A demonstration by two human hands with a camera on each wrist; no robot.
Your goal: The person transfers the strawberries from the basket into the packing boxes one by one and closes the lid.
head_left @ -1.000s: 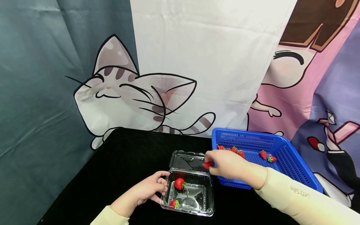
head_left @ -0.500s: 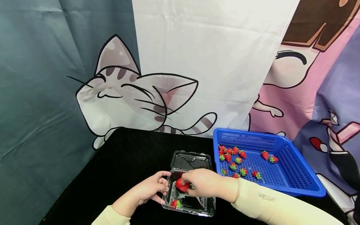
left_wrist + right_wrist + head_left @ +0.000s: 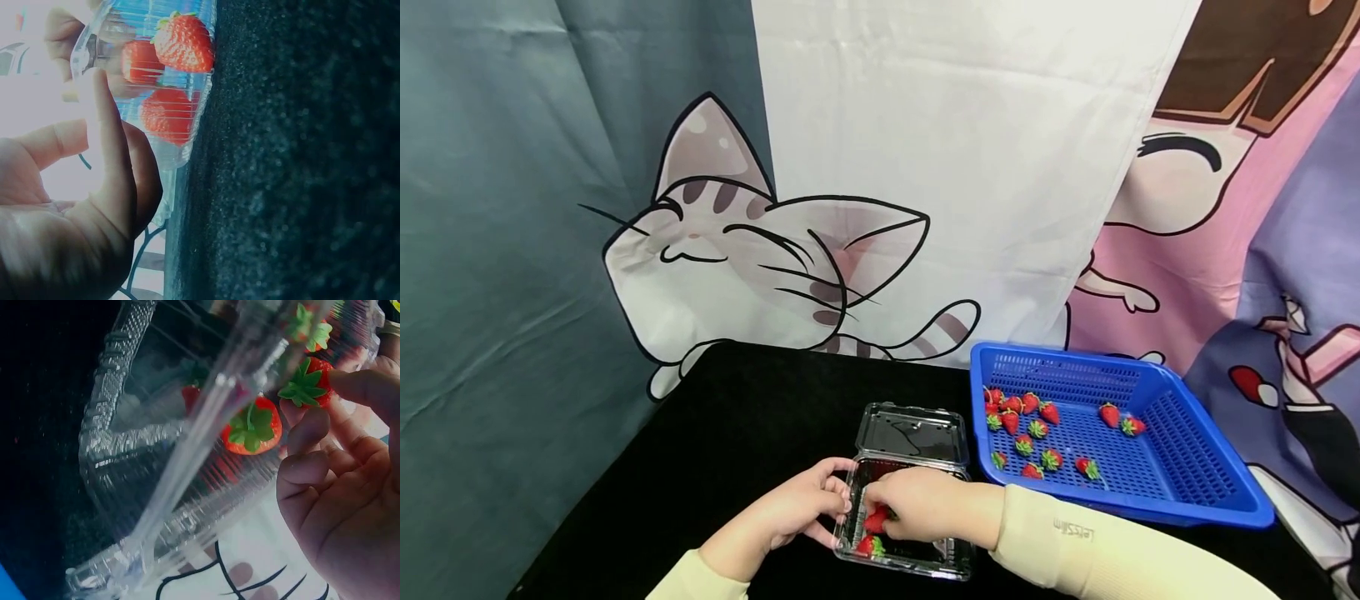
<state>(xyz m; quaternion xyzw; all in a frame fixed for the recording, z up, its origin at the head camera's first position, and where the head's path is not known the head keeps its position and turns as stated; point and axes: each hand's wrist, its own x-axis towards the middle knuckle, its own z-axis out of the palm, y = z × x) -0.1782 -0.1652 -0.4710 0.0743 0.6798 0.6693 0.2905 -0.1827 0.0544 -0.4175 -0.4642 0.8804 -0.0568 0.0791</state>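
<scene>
A clear plastic hinged box [image 3: 917,570] lies on the black cloth, its lid [image 3: 913,433] folded back. My left hand [image 3: 797,507] holds its left side, fingers and thumb spread along the rim. My right hand [image 3: 921,504] reaches into the box and pinches a strawberry [image 3: 320,378] between thumb and fingers, low over the left part. One strawberry [image 3: 870,547] sits in the front left corner. Another strawberry [image 3: 257,428] lies farther back, hidden under my right hand in the head view. Through the wall, the left wrist view shows red strawberries [image 3: 167,115] close together.
A blue slotted basket [image 3: 1187,492] stands to the right, close beside the box. Several strawberries [image 3: 1024,444] lie in it, mostly in its left half. Behind the black cloth [image 3: 760,408] hangs a printed curtain [image 3: 1000,167] with a cartoon cat.
My right hand has carried a strawberry from beside the basket leftward into the box, then lower and nearer the front. My left hand has stayed at the box's left side.
</scene>
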